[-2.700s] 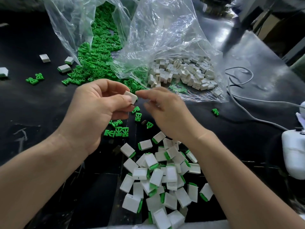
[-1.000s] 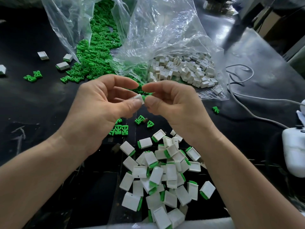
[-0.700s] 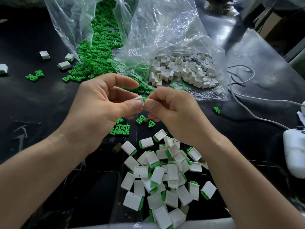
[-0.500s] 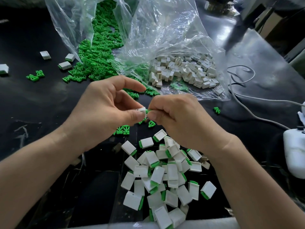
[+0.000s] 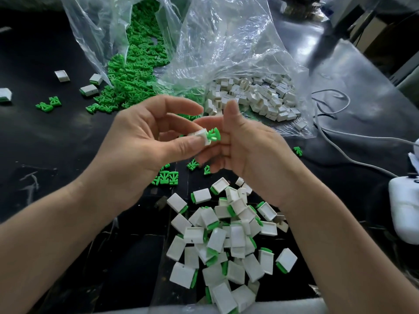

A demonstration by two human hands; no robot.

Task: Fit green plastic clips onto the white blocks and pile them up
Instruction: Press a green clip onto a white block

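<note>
Above the pile of finished pieces [image 5: 237, 236], the left hand [image 5: 136, 152] pinches a white block [image 5: 200, 136] by its flat faces while the right hand [image 5: 251, 152], thumb lifted, backs the half-seated green clip [image 5: 213, 135] with loose fingers; both look light, rigid and slippery.

This is looking like a small assembly workshop, the piecework-bench kind. Two big clear plastic bags [image 5: 226, 41] are slumping over a scuffed black worktable [image 5: 45, 143]. One is spilling out masses of loose green clips [image 5: 136, 71] and the other is holding a mound of bare white blocks [image 5: 260, 96]. A heap of finished pieces [image 5: 226, 241] is building up at the near edge. Grey cables [image 5: 362, 164] are trailing across the right side, and cardboard boxes [image 5: 376, 30] are sitting in the back corner.
</note>
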